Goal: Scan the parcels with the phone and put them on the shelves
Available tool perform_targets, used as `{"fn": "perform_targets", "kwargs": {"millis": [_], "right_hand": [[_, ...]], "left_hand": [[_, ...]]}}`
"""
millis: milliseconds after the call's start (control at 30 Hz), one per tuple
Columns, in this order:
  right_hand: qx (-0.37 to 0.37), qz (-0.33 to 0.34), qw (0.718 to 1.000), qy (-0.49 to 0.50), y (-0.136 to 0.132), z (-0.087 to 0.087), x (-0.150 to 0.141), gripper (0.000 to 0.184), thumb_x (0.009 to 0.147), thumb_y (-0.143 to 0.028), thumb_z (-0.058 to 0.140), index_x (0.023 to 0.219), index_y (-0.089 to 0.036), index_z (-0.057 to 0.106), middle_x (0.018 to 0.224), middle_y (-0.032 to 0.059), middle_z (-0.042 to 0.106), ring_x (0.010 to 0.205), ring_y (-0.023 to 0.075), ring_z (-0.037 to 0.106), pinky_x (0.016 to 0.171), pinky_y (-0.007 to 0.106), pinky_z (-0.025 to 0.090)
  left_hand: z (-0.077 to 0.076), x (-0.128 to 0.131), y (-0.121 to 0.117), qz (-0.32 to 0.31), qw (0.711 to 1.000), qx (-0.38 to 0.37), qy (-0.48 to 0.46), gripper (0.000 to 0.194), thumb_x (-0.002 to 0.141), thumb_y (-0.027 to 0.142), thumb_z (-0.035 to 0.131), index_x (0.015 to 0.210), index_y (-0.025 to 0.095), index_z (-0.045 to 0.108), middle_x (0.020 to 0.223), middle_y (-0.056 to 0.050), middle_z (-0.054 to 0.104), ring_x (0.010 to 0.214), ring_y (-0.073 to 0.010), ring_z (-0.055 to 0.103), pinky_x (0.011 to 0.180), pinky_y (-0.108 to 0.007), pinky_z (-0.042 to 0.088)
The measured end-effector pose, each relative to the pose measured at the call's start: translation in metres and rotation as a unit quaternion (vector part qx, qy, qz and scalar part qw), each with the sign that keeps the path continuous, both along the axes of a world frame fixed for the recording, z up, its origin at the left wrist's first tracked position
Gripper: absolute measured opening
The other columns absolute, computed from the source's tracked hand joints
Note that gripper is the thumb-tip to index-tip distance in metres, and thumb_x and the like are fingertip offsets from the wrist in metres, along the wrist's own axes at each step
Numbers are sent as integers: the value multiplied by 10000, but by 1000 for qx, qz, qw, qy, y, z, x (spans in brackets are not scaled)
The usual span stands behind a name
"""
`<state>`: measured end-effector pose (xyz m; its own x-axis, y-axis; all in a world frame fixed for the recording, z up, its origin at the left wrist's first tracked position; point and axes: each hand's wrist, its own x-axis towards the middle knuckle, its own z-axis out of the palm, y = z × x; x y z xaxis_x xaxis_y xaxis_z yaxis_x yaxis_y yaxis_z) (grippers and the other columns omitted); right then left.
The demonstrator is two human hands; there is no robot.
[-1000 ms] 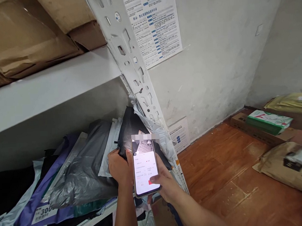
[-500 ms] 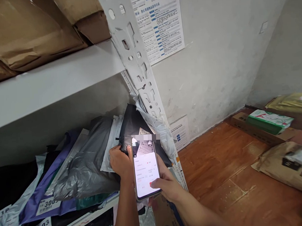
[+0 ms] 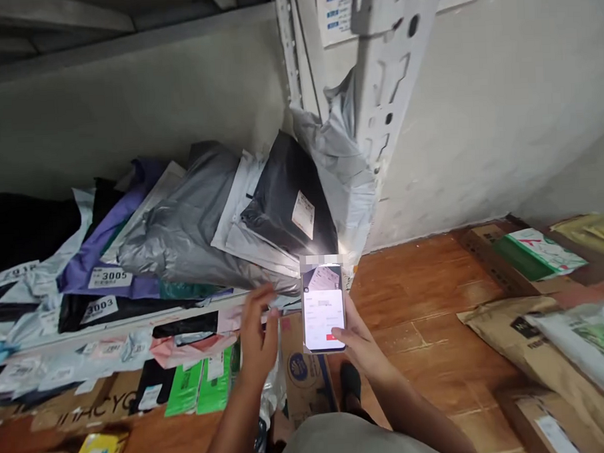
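Observation:
A lit smartphone (image 3: pixel 324 319) sits upright in my right hand (image 3: pixel 359 337), the thumb touching a red button low on its screen. Beyond its top edge leans a black parcel bag (image 3: pixel 288 194) with a white label (image 3: pixel 303 214), lit by a bright spot near its lower corner. My left hand (image 3: pixel 260 332) is free, fingers apart and slightly blurred, just left of the phone and in front of the shelf edge. Behind it lie a silver-grey plastic mailer (image 3: pixel 182 225) and a white mailer (image 3: pixel 231 213), leaning beside the black one.
Left along the shelf are a purple mailer (image 3: pixel 110 238) and other labelled bags. A white perforated post (image 3: pixel 392 69) rises at the shelf end. Below stand green packages (image 3: pixel 201 384) and a cardboard box (image 3: pixel 303 380). More parcels, including a brown bag (image 3: pixel 542 349), lie on the wooden floor at right.
My left hand has let go of the black parcel bag and drawn back, left of the phone. The phone stays in my right hand. The view has tipped downward, showing the lower shelf and floor.

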<state>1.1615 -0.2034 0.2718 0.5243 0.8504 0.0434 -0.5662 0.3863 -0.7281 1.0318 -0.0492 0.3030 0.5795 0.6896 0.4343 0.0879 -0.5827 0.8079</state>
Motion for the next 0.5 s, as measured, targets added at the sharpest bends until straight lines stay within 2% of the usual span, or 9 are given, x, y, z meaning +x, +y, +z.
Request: {"fn": "perform_targets", "kwargs": {"millis": [33, 67, 133, 167, 233, 300, 367, 433, 500], "right_hand": [[-25, 13, 1000, -4, -4, -10, -4, 657, 761, -207, 773, 1346, -334, 501, 1353, -13, 594, 1206, 232, 557, 997, 332, 437], [-50, 24, 998, -3, -6, -20, -10, 678, 738, -168, 768, 1340, -327, 499, 1306, -8, 622, 1164, 233, 582, 957, 324, 457], [-91, 40, 995, 12, -4, -40, -29, 670, 693, -129, 747, 1294, -309, 512, 1176, -2, 678, 1056, 240, 633, 839, 314, 501], [-108, 46, 993, 18, -2, -50, -41, 640, 679, -128, 735, 1258, -299, 522, 1112, -2, 695, 1000, 244, 653, 786, 313, 514], [-138, 54, 989, 24, 4, -69, -67, 569, 680, -162, 721, 1201, -286, 527, 1027, -2, 706, 940, 251, 670, 741, 328, 534], [-170, 55, 984, 23, 9, -85, -95, 528, 700, -216, 717, 1190, -276, 528, 1019, 4, 703, 949, 256, 671, 765, 357, 550], [-201, 49, 978, 15, 14, -98, -125, 490, 727, -271, 712, 1189, -262, 545, 1040, 18, 699, 959, 256, 670, 802, 377, 555], [-229, 44, 972, 4, 17, -107, -156, 420, 759, -325, 691, 1156, -246, 578, 1005, 31, 705, 906, 258, 681, 783, 389, 563], [-254, 46, 966, -9, 18, -114, -191, 349, 786, -375, 666, 1097, -229, 607, 922, 44, 713, 808, 263, 692, 709, 396, 571]], "left_hand": [[-21, -13, -12, -42, 988, -151, 12, 375, 950, 499, 485, 1150, 227, 649, 1315, -122, 579, 1262, -290, 517, 1083, -493, 389], [-41, -24, -23, -86, 946, -311, 13, 467, 922, 593, 476, 1161, 231, 647, 1299, -126, 593, 1239, -308, 538, 1051, -512, 417], [-73, -42, -42, -149, 816, -559, -17, 639, 870, 713, 453, 1286, 245, 582, 1343, -132, 573, 1252, -338, 532, 1032, -542, 427], [-84, -49, -49, -162, 755, -633, -44, 685, 863, 725, 454, 1357, 256, 527, 1374, -131, 555, 1273, -342, 517, 1045, -546, 415], [-96, -63, -59, -158, 682, -708, -90, 698, 889, 674, 471, 1452, 264, 431, 1418, -122, 527, 1315, -328, 484, 1094, -522, 372], [-103, -81, -65, -127, 657, -734, -118, 679, 913, 609, 494, 1484, 253, 399, 1430, -114, 525, 1334, -312, 470, 1130, -489, 338], [-108, -105, -68, -104, 658, -731, -146, 647, 930, 560, 502, 1490, 251, 401, 1441, -101, 520, 1344, -299, 462, 1147, -464, 323], [-112, -138, -72, -113, 659, -724, -170, 623, 946, 535, 488, 1500, 269, 386, 1454, -91, 510, 1343, -291, 466, 1145, -462, 331], [-114, -179, -75, -135, 644, -735, -164, 640, 947, 555, 470, 1516, 288, 349, 1457, -92, 507, 1328, -296, 484, 1124, -482, 356]]}}
